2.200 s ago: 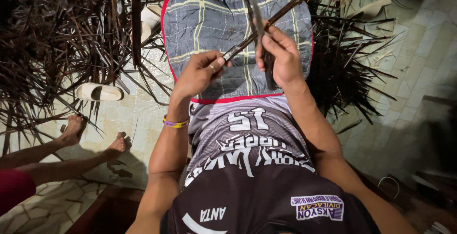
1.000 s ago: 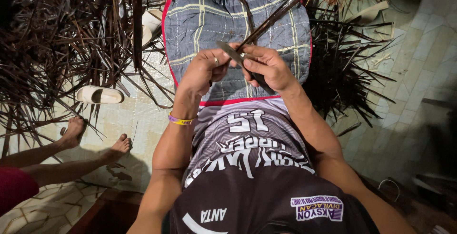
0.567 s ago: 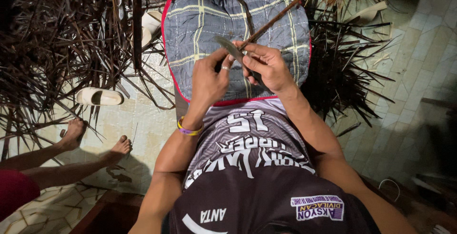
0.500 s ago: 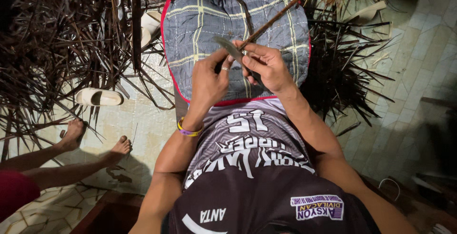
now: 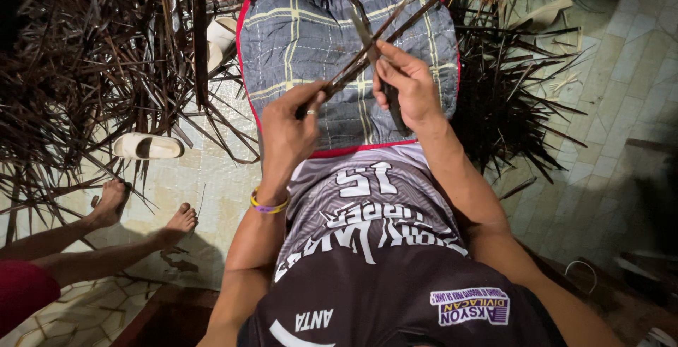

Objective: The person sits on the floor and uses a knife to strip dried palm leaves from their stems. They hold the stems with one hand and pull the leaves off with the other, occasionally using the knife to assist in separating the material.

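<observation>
Head view: left hand (image 5: 288, 129) pinching the near end of a thin dark leaf strip (image 5: 385, 35), right hand (image 5: 404, 87) closed on a knife (image 5: 369, 43) laid against it, over a plaid cushion (image 5: 296, 43). Dry leaves (image 5: 78, 72), sandal (image 5: 147, 147), another person's bare feet (image 5: 145, 213) at left.

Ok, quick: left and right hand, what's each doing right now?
Left hand: closed on the dark leaf strip.
Right hand: closed, holding a knife against that strip.

Home craft work area, likely a tiled house floor or porch: pale tiled floor (image 5: 621, 107), heaps of dried palm leaf strips (image 5: 78, 72), quilted plaid cushion (image 5: 304, 43), a white sandal (image 5: 147, 146), another person's bare feet (image 5: 113, 199).
</observation>
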